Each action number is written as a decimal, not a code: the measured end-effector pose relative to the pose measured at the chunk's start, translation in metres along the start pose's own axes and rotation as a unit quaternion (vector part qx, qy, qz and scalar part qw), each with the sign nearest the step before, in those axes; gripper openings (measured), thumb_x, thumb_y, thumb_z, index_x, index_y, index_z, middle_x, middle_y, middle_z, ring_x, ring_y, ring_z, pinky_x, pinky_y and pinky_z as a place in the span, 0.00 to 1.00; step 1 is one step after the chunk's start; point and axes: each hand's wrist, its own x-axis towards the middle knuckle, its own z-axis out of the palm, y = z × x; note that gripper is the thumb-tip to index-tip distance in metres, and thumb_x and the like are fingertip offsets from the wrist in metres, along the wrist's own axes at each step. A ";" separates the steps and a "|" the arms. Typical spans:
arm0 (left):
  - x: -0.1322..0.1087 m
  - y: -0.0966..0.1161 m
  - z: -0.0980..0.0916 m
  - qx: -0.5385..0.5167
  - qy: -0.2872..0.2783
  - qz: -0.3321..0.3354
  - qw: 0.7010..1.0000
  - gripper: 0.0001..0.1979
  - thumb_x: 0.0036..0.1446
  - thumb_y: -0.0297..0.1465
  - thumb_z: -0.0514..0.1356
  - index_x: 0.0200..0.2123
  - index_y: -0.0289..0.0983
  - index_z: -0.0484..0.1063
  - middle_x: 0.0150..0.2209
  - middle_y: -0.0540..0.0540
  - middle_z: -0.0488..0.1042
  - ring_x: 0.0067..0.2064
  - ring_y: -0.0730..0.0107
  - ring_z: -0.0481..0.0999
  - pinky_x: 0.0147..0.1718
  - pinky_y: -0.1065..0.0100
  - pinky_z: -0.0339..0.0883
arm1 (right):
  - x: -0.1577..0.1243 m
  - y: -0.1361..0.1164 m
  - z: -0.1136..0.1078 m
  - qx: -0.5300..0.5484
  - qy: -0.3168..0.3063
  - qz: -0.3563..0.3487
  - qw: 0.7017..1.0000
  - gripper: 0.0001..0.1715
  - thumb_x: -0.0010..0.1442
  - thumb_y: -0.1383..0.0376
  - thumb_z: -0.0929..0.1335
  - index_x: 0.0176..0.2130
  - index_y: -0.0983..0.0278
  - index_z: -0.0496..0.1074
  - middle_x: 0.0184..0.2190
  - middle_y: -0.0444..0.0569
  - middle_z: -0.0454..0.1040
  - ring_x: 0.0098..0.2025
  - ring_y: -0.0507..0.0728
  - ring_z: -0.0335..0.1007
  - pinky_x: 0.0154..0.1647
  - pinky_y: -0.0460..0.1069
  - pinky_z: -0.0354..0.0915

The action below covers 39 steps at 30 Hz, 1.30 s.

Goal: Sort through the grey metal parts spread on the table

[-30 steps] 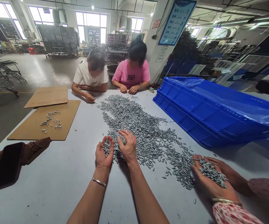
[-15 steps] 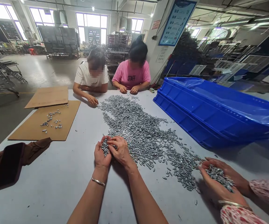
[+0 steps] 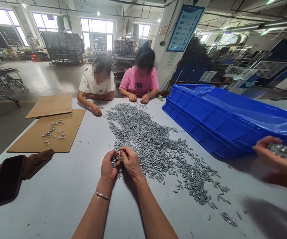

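Observation:
A wide heap of small silver, spindle-shaped metal pieces point(image 3: 145, 139) spreads over the white table point(image 3: 66, 186). At its near edge my left hand point(image 3: 108, 166) is curled around a handful of these pieces, some showing between the fingers. A metal bangle point(image 3: 102, 195) circles that wrist. My right hand point(image 3: 131, 163) is close beside the left one, thumb and fingertips pinched together over the handful. Whatever lies between those fingertips is too small or hidden to make out.
Blue stacked crates point(image 3: 223, 122) with a plastic liner stand at right, a co-worker's hands point(image 3: 280, 159) carrying silver pieces near them. Two people sit opposite. Cardboard sheets point(image 3: 71, 132) with scattered pieces lie at left, near a phone point(image 3: 7, 181) on brown cloth point(image 3: 37, 162).
My left fingers have curled further around the handful, and my right fingers have drawn into a pinch. The co-worker's hands at right have lifted pieces away from the heap toward the crates.

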 end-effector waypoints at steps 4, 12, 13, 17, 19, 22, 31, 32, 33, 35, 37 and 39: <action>-0.002 0.000 0.001 0.094 -0.035 0.028 0.995 0.12 0.45 0.30 0.69 0.31 0.33 0.71 0.26 0.51 0.71 0.21 0.82 0.65 0.11 0.81 0.50 | 0.001 -0.001 -0.002 -0.049 0.001 -0.032 0.998 0.10 0.63 0.61 0.65 0.39 0.58 0.76 0.35 0.47 0.75 0.40 0.57 0.70 0.45 0.52 0.64; -0.001 0.004 -0.001 0.168 -0.036 0.055 0.984 0.20 0.41 0.36 0.72 0.34 0.32 0.73 0.18 0.55 0.66 0.17 0.85 0.59 0.12 0.81 0.47 | 0.000 -0.003 -0.001 -0.101 -0.025 -0.056 0.993 0.11 0.63 0.64 0.64 0.39 0.61 0.76 0.36 0.49 0.77 0.40 0.56 0.72 0.44 0.50 0.65; -0.001 0.005 -0.001 0.178 -0.036 0.061 0.981 0.20 0.41 0.37 0.72 0.34 0.32 0.73 0.18 0.55 0.65 0.16 0.85 0.58 0.12 0.80 0.47 | -0.001 -0.002 0.000 -0.097 -0.022 -0.053 0.994 0.11 0.63 0.64 0.64 0.39 0.61 0.77 0.36 0.49 0.77 0.40 0.56 0.72 0.44 0.50 0.66; 0.000 0.004 -0.002 0.200 -0.040 0.081 0.976 0.20 0.43 0.39 0.70 0.35 0.32 0.72 0.18 0.56 0.66 0.15 0.86 0.55 0.12 0.80 0.45 | 0.000 0.000 0.003 -0.029 -0.022 0.015 0.999 0.13 0.62 0.60 0.65 0.39 0.62 0.77 0.35 0.49 0.78 0.38 0.56 0.74 0.41 0.50 0.68; 0.000 0.003 -0.001 0.198 -0.042 0.089 0.975 0.20 0.43 0.39 0.70 0.35 0.33 0.72 0.18 0.55 0.67 0.15 0.86 0.56 0.12 0.80 0.46 | 0.000 0.001 0.005 0.031 -0.023 0.067 0.997 0.15 0.61 0.57 0.66 0.39 0.64 0.77 0.33 0.49 0.79 0.34 0.55 0.74 0.38 0.49 0.69; -0.001 0.002 0.000 0.193 -0.040 0.096 0.976 0.21 0.42 0.40 0.71 0.35 0.33 0.72 0.19 0.55 0.68 0.16 0.85 0.57 0.12 0.80 0.46 | 0.000 0.003 0.008 0.082 -0.019 0.101 0.991 0.17 0.60 0.55 0.67 0.39 0.65 0.76 0.32 0.49 0.79 0.32 0.54 0.74 0.36 0.48 0.69; 0.002 0.005 -0.001 0.225 -0.038 0.102 0.968 0.19 0.43 0.41 0.69 0.35 0.35 0.71 0.16 0.58 0.63 0.15 0.84 0.54 0.13 0.78 0.44 | 0.000 0.001 0.009 0.005 -0.007 0.063 0.998 0.12 0.59 0.59 0.67 0.38 0.63 0.77 0.32 0.48 0.79 0.33 0.55 0.75 0.38 0.49 0.69; 0.003 0.005 -0.002 0.238 -0.036 0.108 0.965 0.19 0.44 0.41 0.69 0.34 0.35 0.71 0.16 0.58 0.62 0.15 0.84 0.54 0.14 0.78 0.44 | 0.001 0.002 0.009 -0.010 -0.005 0.055 0.998 0.12 0.59 0.60 0.67 0.37 0.63 0.77 0.33 0.48 0.80 0.34 0.55 0.76 0.39 0.49 0.69; 0.003 0.006 -0.002 0.253 -0.031 0.118 0.960 0.18 0.45 0.41 0.68 0.34 0.35 0.72 0.16 0.58 0.62 0.16 0.84 0.54 0.14 0.77 0.46 | 0.001 0.002 0.009 -0.026 -0.007 0.045 0.999 0.12 0.59 0.60 0.66 0.37 0.62 0.77 0.33 0.48 0.80 0.35 0.56 0.76 0.40 0.50 0.69; -0.001 0.006 -0.003 0.291 -0.011 0.146 0.946 0.15 0.46 0.40 0.67 0.33 0.35 0.73 0.18 0.56 0.64 0.18 0.82 0.58 0.17 0.77 0.51 | -0.001 0.001 0.009 -0.067 -0.018 0.021 0.997 0.12 0.60 0.60 0.65 0.37 0.62 0.77 0.35 0.50 0.80 0.37 0.57 0.76 0.42 0.51 0.69; -0.009 0.006 -0.004 0.337 0.016 0.172 0.925 0.12 0.47 0.37 0.66 0.32 0.35 0.75 0.22 0.52 0.70 0.22 0.79 0.64 0.22 0.75 0.58 | -0.006 0.001 0.008 -0.113 -0.031 -0.008 0.993 0.14 0.60 0.59 0.64 0.37 0.62 0.77 0.36 0.51 0.80 0.39 0.58 0.76 0.44 0.53 0.69; -0.014 0.005 -0.006 0.390 0.039 0.188 0.901 0.09 0.50 0.35 0.63 0.32 0.35 0.76 0.26 0.49 0.74 0.26 0.75 0.68 0.27 0.73 0.63 | -0.010 0.005 0.004 -0.155 -0.036 -0.032 0.987 0.16 0.60 0.58 0.64 0.37 0.62 0.77 0.37 0.53 0.80 0.38 0.60 0.76 0.44 0.54 0.69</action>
